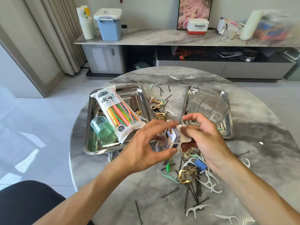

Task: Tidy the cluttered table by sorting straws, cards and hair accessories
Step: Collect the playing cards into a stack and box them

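Grey marble makes up the round table (113, 189), seen from above by the person sitting at it. Nearest the viewer, below both wrists, lie scattered black bobby pins (194, 190), white floss picks (209, 182) and a gold hair clip (186, 176).

Just above these, the two bare forearms reach in and the hands meet over the middle of the table. The left hand (146, 146) has its fingers spread and lightly bent, blurred at the tips; its thumb and fingertips touch a small clear box of cards (170, 138), which stands between the two hands. How firmly it holds the box cannot be told. The right hand (203, 135) is curled, thumb and fingers pinching a small white piece (185, 135) that rests against the box's right side. What that piece is cannot be told. Under the right palm sits a second gold clip (186, 152), with a small blue item (200, 164) beside it.

Beyond the left fingertips is a steel tray (90, 143) holding a bag of coloured straws (120, 112), lying tilted across it, and a green translucent cup (101, 126) on its side beside the bag. Beyond the right fingertips is a second steel tray (228, 130) with a clear ribbed plastic box (207, 104) in it. Between the trays, past both sets of fingers, lie more pins, picks and clips (159, 108).

Farthest off, a long marble sideboard (154, 38) carries stacked paper cups (86, 23), a blue lidded bin (108, 24) and a white and red box (197, 25).
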`<state>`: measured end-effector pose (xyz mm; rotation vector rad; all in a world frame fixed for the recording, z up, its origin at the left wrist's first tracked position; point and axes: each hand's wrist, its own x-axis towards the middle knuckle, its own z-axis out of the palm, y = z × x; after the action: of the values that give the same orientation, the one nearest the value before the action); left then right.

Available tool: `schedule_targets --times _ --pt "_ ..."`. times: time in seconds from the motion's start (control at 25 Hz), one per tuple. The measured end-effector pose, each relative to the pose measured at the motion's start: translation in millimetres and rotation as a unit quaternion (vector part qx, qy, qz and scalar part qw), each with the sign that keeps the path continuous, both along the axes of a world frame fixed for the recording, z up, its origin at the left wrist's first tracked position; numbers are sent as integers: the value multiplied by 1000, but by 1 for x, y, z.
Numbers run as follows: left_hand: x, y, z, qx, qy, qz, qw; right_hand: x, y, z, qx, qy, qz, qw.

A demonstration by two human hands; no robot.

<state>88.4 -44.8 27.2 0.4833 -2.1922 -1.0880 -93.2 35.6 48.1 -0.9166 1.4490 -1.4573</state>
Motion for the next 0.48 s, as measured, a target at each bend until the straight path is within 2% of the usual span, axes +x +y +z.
schedule_targets --times 0.32,0.48 --pt "0 1 2 -58 6 57 997 4 -2 5 -48 -103 -9 994" --pt "-2 1 6 -23 9 41 999 6 -1 6 -63 -180 3 982"
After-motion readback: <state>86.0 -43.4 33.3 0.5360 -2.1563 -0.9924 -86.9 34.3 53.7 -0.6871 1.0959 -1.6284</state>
